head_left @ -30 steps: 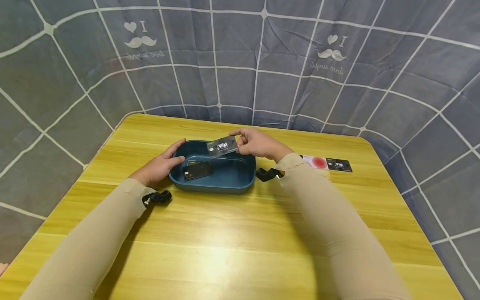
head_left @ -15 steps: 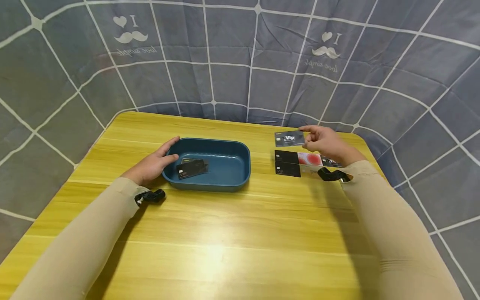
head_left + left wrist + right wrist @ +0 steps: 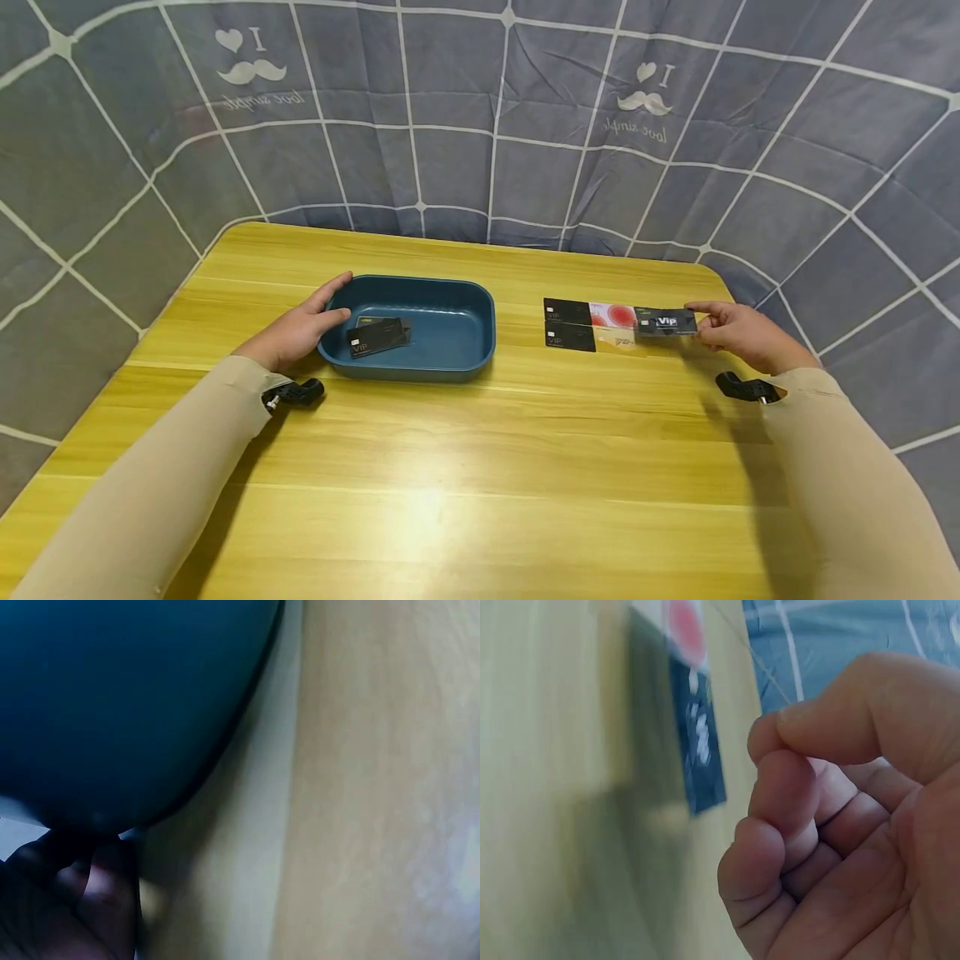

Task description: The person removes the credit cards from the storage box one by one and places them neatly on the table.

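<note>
My right hand [image 3: 750,335] pinches a dark grey Vip card [image 3: 667,322] by its right edge, low over the right end of a block of cards in the head view. Most of a dark Vip card [image 3: 700,742] there is covered by it in that view. Left of it lie a pink-and-red card [image 3: 612,315], a gold card [image 3: 615,340] and two black VIP cards [image 3: 567,312]. My left hand [image 3: 288,332] holds the left end of a blue plastic tub [image 3: 453,340], thumb over its rim. Inside the tub, a black VIP card [image 3: 377,337] overlaps another dark card.
The cards and the tub stand on a yellow wood-grain table [image 3: 420,467]. Behind its back edge hangs a grey checked curtain [image 3: 457,175] that also encloses the sides. A black wrist mount [image 3: 746,387] sticks out below my right hand.
From over the tub, my right hand has carried the Vip card right to the end of the card block and lowered it. My left hand has stayed on the tub's end.
</note>
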Available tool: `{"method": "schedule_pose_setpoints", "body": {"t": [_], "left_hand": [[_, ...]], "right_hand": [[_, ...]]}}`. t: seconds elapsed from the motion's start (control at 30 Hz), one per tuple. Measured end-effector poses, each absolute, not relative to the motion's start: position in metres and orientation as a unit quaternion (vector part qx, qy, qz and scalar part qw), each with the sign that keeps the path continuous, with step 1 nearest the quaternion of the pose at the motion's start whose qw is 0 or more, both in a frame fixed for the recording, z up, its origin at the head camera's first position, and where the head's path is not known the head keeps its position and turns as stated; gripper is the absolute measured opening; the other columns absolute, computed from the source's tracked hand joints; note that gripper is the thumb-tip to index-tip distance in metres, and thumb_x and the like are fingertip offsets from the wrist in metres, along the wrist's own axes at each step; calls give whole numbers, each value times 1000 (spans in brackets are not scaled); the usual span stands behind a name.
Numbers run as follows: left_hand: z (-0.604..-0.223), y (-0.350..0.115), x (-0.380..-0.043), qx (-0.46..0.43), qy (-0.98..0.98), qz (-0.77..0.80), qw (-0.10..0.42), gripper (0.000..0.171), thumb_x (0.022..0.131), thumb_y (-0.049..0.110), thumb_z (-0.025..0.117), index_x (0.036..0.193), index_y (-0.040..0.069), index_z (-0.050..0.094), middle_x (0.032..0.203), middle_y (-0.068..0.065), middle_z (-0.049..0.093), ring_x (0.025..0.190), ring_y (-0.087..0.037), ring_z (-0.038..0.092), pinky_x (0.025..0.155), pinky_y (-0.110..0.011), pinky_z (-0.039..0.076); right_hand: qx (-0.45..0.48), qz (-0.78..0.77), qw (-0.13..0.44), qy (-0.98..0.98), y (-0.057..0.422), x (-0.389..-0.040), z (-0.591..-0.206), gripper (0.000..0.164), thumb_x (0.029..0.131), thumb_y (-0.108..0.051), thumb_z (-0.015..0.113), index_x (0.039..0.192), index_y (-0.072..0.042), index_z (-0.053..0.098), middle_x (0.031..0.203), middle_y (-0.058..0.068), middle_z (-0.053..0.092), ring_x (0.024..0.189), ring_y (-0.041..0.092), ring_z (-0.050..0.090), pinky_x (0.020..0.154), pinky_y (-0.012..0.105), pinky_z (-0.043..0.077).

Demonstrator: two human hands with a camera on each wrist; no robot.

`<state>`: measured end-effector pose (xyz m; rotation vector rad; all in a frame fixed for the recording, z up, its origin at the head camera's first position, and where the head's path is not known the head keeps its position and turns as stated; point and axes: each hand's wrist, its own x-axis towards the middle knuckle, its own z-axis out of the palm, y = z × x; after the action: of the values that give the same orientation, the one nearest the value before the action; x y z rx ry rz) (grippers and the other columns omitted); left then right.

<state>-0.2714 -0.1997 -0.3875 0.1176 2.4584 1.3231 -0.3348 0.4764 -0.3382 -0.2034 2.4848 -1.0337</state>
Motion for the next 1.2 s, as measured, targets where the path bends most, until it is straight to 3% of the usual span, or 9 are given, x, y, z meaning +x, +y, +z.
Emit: {"method": "schedule_pose_setpoints", "body": {"t": [0.23, 0.6, 0.83, 1.2], "left_hand": [[-386, -200, -271, 39, 868, 463, 173, 71, 114, 39, 42, 169, 41, -3, 179, -5, -13, 162, -50, -3, 123, -78, 5], [-386, -198, -273, 37, 870, 462, 172, 72, 114, 39, 43, 170, 40, -1, 179, -5, -11, 163, -49, -2, 124, -78, 5], [-384, -197, -273, 31, 867, 466, 175, 72, 114, 40, 43, 169, 42, -2, 179, -6, -12, 162, -50, -2, 123, -78, 4], [-386, -195, -272, 36, 870, 463, 167, 71, 114, 39, 43, 170, 41, -2, 179, -6, -12, 163, -49, -5, 124, -78, 4]], "right_hand": [[-54, -381, 249, 889, 499, -330, -346, 74, 101, -5, 58, 164, 4, 21, 76, -1, 48, 65, 16, 43, 63, 36, 43], [-60, -382, 276, 880, 508, -334, -355, 78, 100, -4, 60, 164, 9, 18, 78, -2, 51, 69, 12, 48, 66, 29, 46], [-68, -356, 278, 890, 506, -339, -356, 79, 99, -5, 64, 164, 9, 20, 92, 3, 58, 75, 10, 52, 69, 27, 51], [-47, -371, 303, 877, 506, -340, -361, 82, 98, -2, 63, 164, 9, 16, 84, 0, 56, 67, 12, 50, 64, 28, 48]]}}
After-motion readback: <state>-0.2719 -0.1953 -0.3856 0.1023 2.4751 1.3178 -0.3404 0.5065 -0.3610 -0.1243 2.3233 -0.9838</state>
